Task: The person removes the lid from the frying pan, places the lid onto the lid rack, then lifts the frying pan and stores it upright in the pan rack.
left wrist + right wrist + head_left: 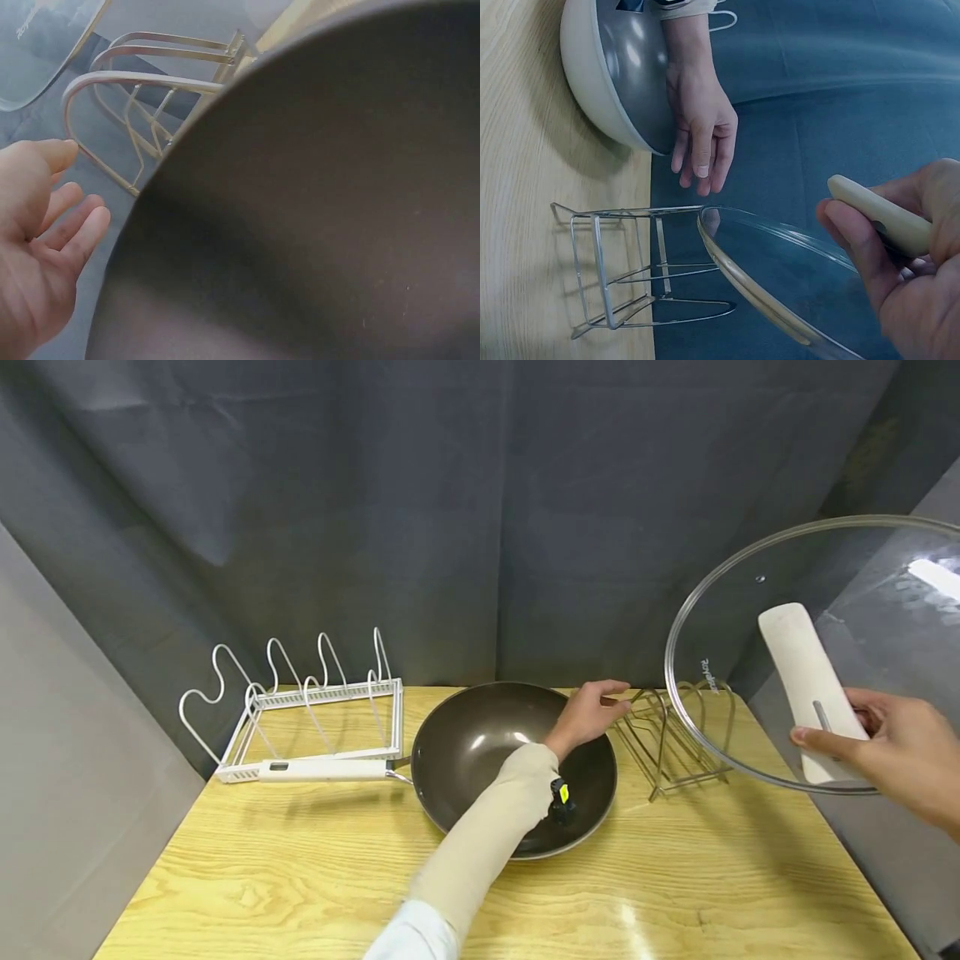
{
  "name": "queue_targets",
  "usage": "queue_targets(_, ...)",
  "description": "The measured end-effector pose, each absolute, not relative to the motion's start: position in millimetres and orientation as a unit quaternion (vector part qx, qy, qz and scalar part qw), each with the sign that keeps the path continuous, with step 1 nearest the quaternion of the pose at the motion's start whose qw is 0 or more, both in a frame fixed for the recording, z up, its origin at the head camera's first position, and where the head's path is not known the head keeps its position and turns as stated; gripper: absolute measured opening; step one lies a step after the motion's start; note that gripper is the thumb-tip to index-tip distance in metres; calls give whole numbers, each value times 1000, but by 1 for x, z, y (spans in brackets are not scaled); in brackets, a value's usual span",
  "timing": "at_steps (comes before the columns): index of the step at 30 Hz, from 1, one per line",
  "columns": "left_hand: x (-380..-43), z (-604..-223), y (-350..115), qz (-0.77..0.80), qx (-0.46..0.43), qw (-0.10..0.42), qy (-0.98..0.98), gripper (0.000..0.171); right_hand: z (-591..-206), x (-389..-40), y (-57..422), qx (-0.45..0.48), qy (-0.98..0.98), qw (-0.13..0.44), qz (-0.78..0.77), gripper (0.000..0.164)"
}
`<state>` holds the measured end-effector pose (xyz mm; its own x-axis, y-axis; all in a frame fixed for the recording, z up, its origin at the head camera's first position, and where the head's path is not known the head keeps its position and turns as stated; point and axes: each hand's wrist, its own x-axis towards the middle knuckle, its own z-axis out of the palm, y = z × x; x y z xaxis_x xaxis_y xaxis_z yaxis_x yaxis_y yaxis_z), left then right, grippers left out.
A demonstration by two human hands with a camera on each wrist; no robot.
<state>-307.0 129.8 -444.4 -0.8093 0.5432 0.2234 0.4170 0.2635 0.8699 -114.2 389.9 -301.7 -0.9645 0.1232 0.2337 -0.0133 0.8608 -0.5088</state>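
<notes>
The left hand (37,259) hangs beside a dark pan (315,180), near a wire rack (150,78).

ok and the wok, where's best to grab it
Probably by its white handle, with the left hand coming from the person's side. The handle juts left from the wok, long enough to wrap fingers around; its shadow on the table suggests room underneath. The white rack crowds the far side near the handle's tip.
</notes>
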Motion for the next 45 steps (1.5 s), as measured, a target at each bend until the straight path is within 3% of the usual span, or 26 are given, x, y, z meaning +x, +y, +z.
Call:
queue_targets(14, -308, -447, 153, 545, 275, 19, 792, 38, -316, -128, 385, -15, -970, 112, 215, 69)
queue_targets(22, -308, -448, 161, 558, 255, -12, 790, 28, -322, -134, 381, -6, -970, 122, 209, 59)
queue_targets(26, -307, -446, 166, 568, 235, -26, 788, 22, -326, -137, 379, -6, -971, 117, 210, 62)
queue_targets(45, -307, -445, 183, 564, 200, -56, 799, 13, -340, -142, 380, 23, -974, 123, 191, 52)
